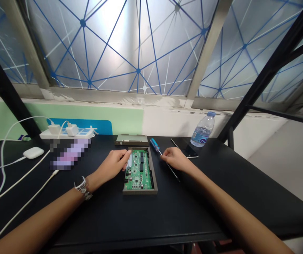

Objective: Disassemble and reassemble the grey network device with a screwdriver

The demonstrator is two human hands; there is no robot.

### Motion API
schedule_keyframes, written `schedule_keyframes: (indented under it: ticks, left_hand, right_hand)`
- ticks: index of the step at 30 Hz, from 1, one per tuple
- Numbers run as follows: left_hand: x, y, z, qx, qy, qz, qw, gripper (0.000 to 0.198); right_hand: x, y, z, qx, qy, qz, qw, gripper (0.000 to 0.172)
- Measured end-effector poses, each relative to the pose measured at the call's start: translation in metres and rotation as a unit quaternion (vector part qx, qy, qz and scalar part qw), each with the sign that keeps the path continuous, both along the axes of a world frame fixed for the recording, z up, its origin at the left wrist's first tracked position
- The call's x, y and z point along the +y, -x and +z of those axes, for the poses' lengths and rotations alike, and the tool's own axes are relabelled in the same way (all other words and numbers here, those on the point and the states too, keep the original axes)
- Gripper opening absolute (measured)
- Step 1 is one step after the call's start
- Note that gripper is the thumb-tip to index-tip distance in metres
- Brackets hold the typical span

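Observation:
A green circuit board [138, 176] sits inside an open, shallow metal case [140, 192] on the black table. My left hand [115, 161] is closed on the case's left upper edge, thumb and forefinger pinched there. To the right of the case lies a long screwdriver [155, 145] with a blue handle, its shaft slanting down toward me. My right hand [175, 158] pinches that shaft below the handle, fingertips together. Behind the case rests a flat metal cover [131, 139], touched by neither hand.
A water bottle [202, 130] stands by a dark tablet or phone [184, 148] at the back right. On the left are a power strip [88, 133] with chargers, a white earbud case [33, 152], a blurred-out phone [70, 153] and white cables. Black frame bars [259, 88] slant up both sides.

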State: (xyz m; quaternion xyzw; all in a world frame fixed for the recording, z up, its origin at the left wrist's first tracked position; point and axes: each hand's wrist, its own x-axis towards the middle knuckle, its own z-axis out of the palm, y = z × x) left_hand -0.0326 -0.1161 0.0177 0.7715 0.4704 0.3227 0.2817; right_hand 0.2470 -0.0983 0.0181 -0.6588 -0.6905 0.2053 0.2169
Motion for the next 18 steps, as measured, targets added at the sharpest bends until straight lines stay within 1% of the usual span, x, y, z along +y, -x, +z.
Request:
schedule_keyframes:
  ticks: [1,2,3,5,7,11,13,18]
  left_hand:
    - [0.000,0.000,0.000,-0.004,0.002,0.000,1.000,0.053]
    - [0.000,0.000,0.000,-0.009,0.003,0.000,1.000,0.053]
    - [0.000,0.000,0.000,-0.016,0.005,0.001,1.000,0.053]
    - [0.001,-0.001,-0.002,-0.036,0.012,-0.001,0.999,0.052]
    - [0.002,-0.002,-0.004,-0.064,0.021,-0.004,0.998,0.051]
    - [0.005,-0.004,-0.009,-0.113,0.040,-0.008,0.993,0.050]
    - [0.005,-0.005,-0.011,-0.137,0.054,-0.009,0.989,0.049]
    - [0.008,-0.008,-0.014,-0.195,0.096,-0.028,0.976,0.047]
  right_hand:
    - [-0.001,0.001,0.003,0.046,0.014,0.006,0.999,0.017]
    - [-0.004,0.003,0.006,0.115,0.030,0.012,0.993,0.020]
    - [-0.006,0.005,0.009,0.204,0.049,0.022,0.978,0.024]
    - [-0.012,0.010,0.015,0.358,0.070,0.053,0.930,0.032]
    - [-0.017,0.017,0.018,0.439,0.066,0.082,0.892,0.035]
    - [-0.025,0.031,0.017,0.522,0.042,0.118,0.844,0.032]
    - [-0.028,0.037,0.015,0.550,0.018,0.132,0.824,0.030]
    - [-0.032,0.045,0.011,0.583,-0.045,0.141,0.799,0.024]
